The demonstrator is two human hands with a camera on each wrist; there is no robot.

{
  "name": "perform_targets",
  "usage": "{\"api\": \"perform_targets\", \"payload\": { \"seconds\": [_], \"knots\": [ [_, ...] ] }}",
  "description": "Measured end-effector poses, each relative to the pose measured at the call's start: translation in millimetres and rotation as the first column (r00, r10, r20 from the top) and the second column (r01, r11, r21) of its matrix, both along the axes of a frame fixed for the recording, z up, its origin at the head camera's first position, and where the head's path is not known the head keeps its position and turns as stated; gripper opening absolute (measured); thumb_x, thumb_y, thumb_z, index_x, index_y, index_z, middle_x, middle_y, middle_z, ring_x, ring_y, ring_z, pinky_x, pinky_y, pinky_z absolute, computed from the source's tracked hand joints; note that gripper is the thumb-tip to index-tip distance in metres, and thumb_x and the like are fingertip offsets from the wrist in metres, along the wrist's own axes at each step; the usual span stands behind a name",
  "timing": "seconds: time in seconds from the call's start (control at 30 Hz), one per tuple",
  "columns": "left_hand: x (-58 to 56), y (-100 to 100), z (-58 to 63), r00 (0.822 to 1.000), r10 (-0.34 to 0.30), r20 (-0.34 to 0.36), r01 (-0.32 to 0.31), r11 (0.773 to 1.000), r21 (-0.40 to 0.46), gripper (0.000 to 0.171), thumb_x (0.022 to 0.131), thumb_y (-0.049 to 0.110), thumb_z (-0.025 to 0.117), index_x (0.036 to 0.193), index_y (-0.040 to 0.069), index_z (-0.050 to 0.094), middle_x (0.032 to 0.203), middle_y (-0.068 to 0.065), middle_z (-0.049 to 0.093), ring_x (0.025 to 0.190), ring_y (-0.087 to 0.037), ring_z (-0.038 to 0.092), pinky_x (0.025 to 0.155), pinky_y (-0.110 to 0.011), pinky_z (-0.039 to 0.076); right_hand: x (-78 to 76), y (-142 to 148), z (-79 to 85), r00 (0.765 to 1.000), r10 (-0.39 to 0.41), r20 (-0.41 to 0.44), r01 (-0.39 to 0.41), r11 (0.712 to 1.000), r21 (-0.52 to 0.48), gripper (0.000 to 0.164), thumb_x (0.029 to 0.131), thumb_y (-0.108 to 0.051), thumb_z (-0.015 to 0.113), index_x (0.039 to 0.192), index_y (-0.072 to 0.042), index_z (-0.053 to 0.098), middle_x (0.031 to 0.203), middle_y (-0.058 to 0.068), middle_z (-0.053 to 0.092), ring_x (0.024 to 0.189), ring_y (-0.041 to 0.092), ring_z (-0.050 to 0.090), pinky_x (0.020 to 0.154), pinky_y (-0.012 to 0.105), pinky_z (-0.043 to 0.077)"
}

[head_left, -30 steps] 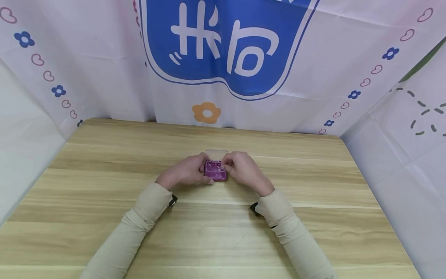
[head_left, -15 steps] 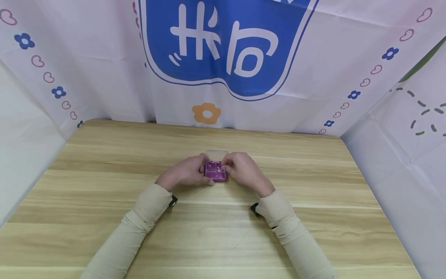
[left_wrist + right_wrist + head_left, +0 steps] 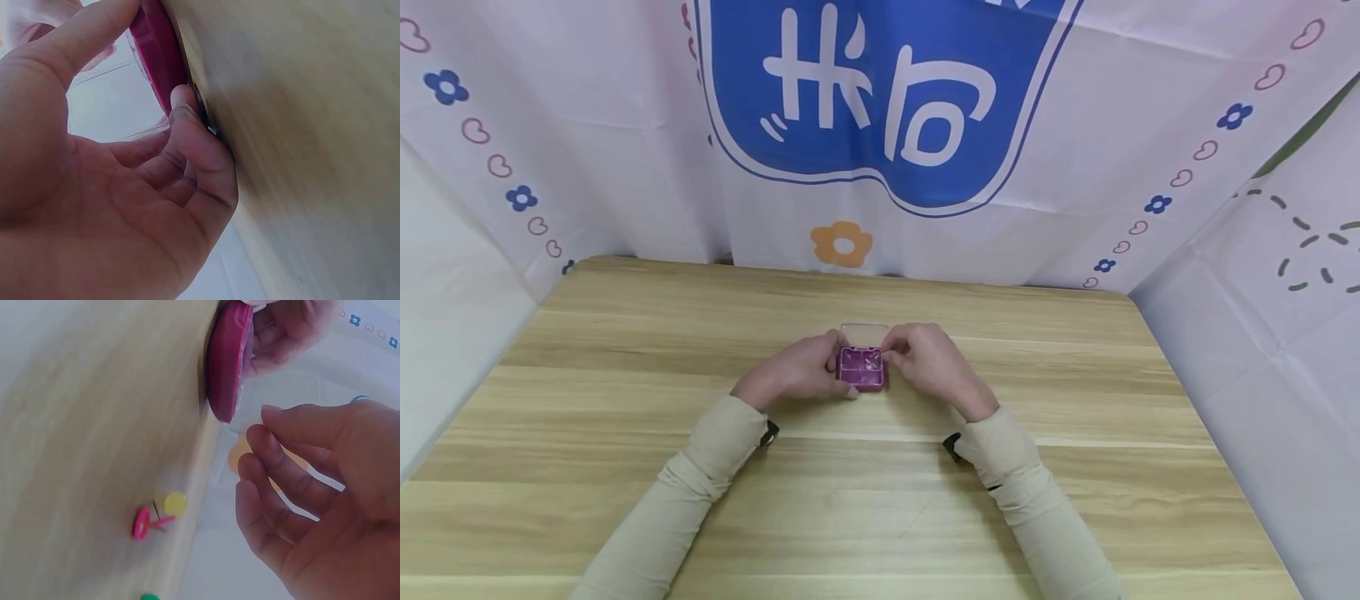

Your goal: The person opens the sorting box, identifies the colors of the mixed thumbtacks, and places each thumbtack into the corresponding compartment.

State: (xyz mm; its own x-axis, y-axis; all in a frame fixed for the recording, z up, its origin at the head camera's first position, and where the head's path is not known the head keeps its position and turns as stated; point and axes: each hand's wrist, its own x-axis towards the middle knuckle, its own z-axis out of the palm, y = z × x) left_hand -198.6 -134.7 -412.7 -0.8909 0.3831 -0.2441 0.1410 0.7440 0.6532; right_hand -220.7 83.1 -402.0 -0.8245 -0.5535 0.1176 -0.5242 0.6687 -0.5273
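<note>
A small magenta pill box (image 3: 861,379) lies on the table, its clear lid (image 3: 865,335) raised at the back. White ridges divide its inside into compartments, and something small and shiny shows in the back right one. My left hand (image 3: 805,367) grips the box from the left, thumb at the front and fingers around the far side; the left wrist view has the box (image 3: 159,59) against the thumb tip. My right hand (image 3: 928,358) is at the box's right rim. In the right wrist view its thumb and loosely bent fingers (image 3: 265,447) show nothing between them.
Near the right hand, a pink push pin (image 3: 142,524), a yellow push pin (image 3: 174,504) and a green piece (image 3: 150,597) lie on the wooden table (image 3: 850,500). A white printed cloth (image 3: 760,217) hangs behind the table's back edge.
My right hand's fingertips have drawn back rightward from over the back right compartment to the rim. The left hand keeps its grip on the box.
</note>
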Motion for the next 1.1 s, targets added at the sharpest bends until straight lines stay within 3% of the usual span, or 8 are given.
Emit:
{"api": "perform_targets", "payload": {
  "seconds": [0.57, 1.1],
  "knots": [
    [0.3, -2, -1.2, 1.000, 0.017, 0.001, -0.017, 0.999, -0.030, 0.076, 0.068, 0.036, 0.083, 0.126, 0.007, 0.043, 0.091, -0.008, 0.057, 0.077, -0.020, 0.055, 0.071, -0.036, 0.048, -12.0, 35, 8.2, 0.996, -0.079, -0.040, 0.079, 0.997, -0.012, 0.005, 0.085, -0.011, 0.068, 0.090, -0.011, 0.070, 0.079, -0.004, 0.065, 0.073, 0.009, 0.056, 0.069, 0.032, 0.050],
    [0.7, 0, -1.1, 1.000, 0.018, 0.004, -0.018, 1.000, -0.012, 0.073, 0.070, 0.035, 0.082, 0.125, 0.007, 0.043, 0.090, -0.008, 0.057, 0.076, -0.020, 0.055, 0.068, -0.035, 0.048, -14.8, 67, 9.7, 0.992, -0.125, 0.031, 0.125, 0.992, 0.000, 0.006, 0.088, -0.012, 0.065, 0.092, -0.009, 0.068, 0.082, 0.000, 0.065, 0.076, 0.015, 0.057, 0.069, 0.037, 0.049]
  ]
}}
